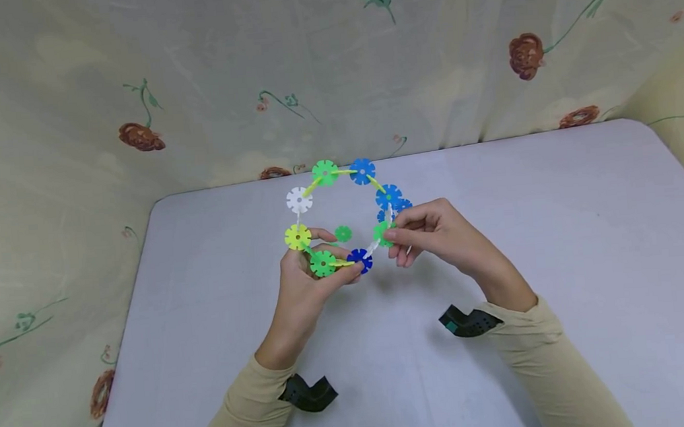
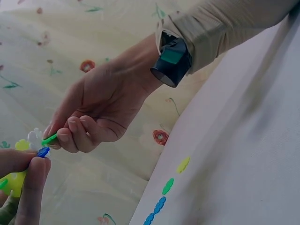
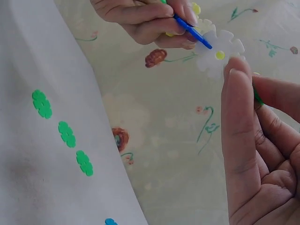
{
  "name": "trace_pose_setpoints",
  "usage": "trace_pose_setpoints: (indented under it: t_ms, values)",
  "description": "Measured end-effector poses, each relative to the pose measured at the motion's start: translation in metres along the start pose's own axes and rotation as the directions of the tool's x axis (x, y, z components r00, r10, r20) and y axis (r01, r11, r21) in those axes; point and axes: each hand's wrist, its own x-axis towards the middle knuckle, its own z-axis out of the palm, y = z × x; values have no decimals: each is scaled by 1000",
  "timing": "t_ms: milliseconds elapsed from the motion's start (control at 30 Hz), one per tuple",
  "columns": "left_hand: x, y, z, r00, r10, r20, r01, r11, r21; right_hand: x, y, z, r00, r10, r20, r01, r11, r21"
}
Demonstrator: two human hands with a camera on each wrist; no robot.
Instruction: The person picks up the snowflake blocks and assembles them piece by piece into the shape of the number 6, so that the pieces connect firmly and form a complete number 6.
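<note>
A ring of notched plastic flower discs, in green, blue, yellow and white, is held up above the table in the head view. Low on the ring, my left hand [image 1: 307,279] pinches a dark blue disc [image 1: 360,260] between thumb and fingers. My right hand [image 1: 433,233] pinches a green disc [image 1: 383,234] at the ring's right side. Between these two discs a white disc [image 3: 218,54] shows face-on in the right wrist view, meeting the edge of the dark blue one. My right fingertips partly cover the green disc.
Loose discs lie on the pale table [image 1: 209,355]: a green disc [image 1: 343,233] behind the ring, a yellow disc [image 2: 183,164] and several more green and blue ones. A flowered cloth [image 1: 201,71] hangs along the table's back and left edges.
</note>
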Motion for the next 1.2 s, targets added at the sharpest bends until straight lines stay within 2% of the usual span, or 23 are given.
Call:
trace_pose_setpoints:
  t_ms: [367, 500, 633, 767, 867, 1067, 1200]
  values:
    - [-1, -2, 0, 1000, -4, 18, 3, 999, 49, -1, -3, 0, 999, 25, 46, -24, 1000, -17]
    - [0, -3, 1, 1000, 12, 6, -13, 999, 36, 0, -1, -2, 999, 5, 47, -3, 999, -34]
    - [0, -3, 5, 999, 36, 3, -36, 999, 3, -2, 2, -7, 1000, -16, 0, 15, 997, -72]
    - [-1, -3, 8, 999, 36, 14, -36, 999, -7, -3, 5, -9, 996, 15, -90, -13, 1000, 16]
    - [-1, -5, 9, 999, 22, 35, -23, 999, 27, -1, 6, -6, 992, 34, -122, -25, 996, 81]
    - [1, -6, 8, 998, -1, 67, -8, 991, 132, 1, 3, -3, 986, 39, -163, -35, 999, 22]
    - [3, -5, 2, 999, -31, 43, 29, 998, 47, 0, 2, -10, 981, 53, -186, -56, 998, -9]
